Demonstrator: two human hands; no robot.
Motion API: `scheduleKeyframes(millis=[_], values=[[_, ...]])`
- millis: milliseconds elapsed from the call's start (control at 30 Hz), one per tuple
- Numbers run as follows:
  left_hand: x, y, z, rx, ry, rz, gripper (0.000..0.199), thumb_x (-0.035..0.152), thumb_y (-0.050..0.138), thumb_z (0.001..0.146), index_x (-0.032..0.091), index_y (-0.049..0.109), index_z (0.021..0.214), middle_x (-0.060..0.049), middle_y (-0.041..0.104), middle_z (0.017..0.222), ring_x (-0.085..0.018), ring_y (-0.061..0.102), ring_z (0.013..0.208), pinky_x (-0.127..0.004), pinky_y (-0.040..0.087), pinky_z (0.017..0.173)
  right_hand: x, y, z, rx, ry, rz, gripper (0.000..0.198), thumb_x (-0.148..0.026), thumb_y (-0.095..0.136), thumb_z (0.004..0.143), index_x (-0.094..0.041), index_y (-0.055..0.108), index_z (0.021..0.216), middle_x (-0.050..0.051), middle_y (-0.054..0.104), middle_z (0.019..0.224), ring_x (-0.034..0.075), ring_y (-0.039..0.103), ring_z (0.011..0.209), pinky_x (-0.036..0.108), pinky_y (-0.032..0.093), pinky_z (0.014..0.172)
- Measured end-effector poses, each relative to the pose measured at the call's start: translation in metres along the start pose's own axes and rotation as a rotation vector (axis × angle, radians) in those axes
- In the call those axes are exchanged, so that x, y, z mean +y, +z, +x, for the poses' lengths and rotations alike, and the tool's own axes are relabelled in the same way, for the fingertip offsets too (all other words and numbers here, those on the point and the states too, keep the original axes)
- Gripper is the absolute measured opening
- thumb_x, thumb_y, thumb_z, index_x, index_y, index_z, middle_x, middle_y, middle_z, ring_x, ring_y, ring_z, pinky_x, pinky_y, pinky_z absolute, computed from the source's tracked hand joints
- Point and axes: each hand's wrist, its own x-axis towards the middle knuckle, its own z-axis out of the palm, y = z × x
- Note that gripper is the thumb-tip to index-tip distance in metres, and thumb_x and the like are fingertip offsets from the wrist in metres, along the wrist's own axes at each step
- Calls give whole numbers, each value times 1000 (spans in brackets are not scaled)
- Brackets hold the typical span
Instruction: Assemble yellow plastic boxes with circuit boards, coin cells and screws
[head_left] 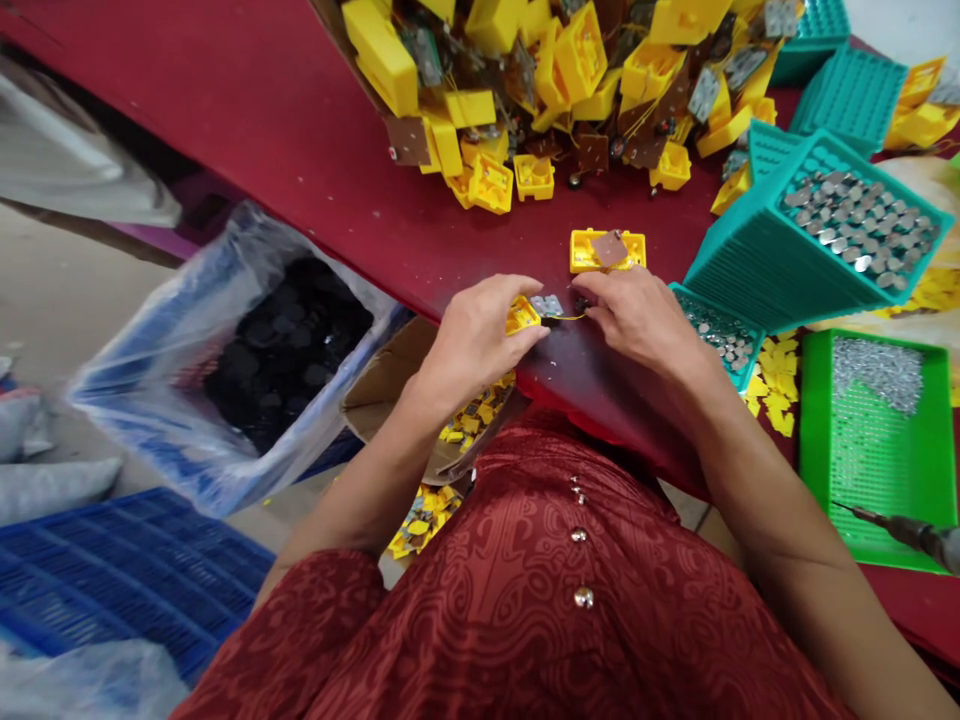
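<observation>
Between the thumb and fingers of my left hand (484, 325) is a small yellow plastic housing (523, 315). A grey part (547, 306) sits at its right side, and a thin yellow wire (566, 317) runs from there toward my right hand (634, 310). The fingers of my right hand are pinched on a small dark part (582, 303) at the wire's end, too small to name. Just beyond that hand, a second yellow housing (609, 250) lies on the red table with a brown board piece on it.
A heap of yellow housings (555, 80) with wires covers the table's far side. Teal baskets (757, 240) of silver discs stand at right, beside a green tray (814, 440) of small metal pieces and a screwdriver-like tool (911, 530). A plastic-lined bin (142, 380) holds black parts at left.
</observation>
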Motion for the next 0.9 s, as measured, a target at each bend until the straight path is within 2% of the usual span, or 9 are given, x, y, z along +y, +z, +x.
scheduleKeyframes(millis=[200,333,400,600,767,900], values=[[4,2,-2,-6,0,-12,35,21,79,87,18,75,122,-10,83,127,-28,78,118,-42,60,106,4,4,5,-39,-51,12,36,-22,46,104,-23,77,123,14,71,119,29,68,107,39,52,86],[3,1,-2,5,-4,-19,35,21,78,88,20,75,122,-9,82,128,-28,77,119,-44,59,109,10,5,6,26,-46,70,22,-18,59,96,-20,70,115,14,71,124,28,66,112,40,53,94],[-1,-1,-2,17,-14,-18,35,22,78,88,21,76,122,-9,82,129,-28,77,120,-43,59,109,14,4,5,87,-15,157,22,-18,65,93,-20,67,115,12,74,119,27,67,109,41,54,95],[-7,-5,0,49,-34,8,36,26,79,86,21,77,121,-8,83,128,-29,78,119,-42,60,109,16,4,-1,190,133,444,20,-17,70,87,-21,65,106,4,77,98,21,73,87,36,59,83],[-3,-4,1,36,-28,0,35,25,78,88,20,76,123,-10,82,130,-29,77,121,-44,59,110,12,7,-4,221,175,414,28,-13,75,80,-20,62,103,3,75,93,18,69,82,35,58,79],[-2,-3,2,38,-24,-13,36,28,78,88,18,76,122,-11,82,128,-29,77,119,-42,59,109,11,8,-3,196,120,445,21,-22,73,85,-20,65,104,4,74,95,19,67,83,35,56,78]])
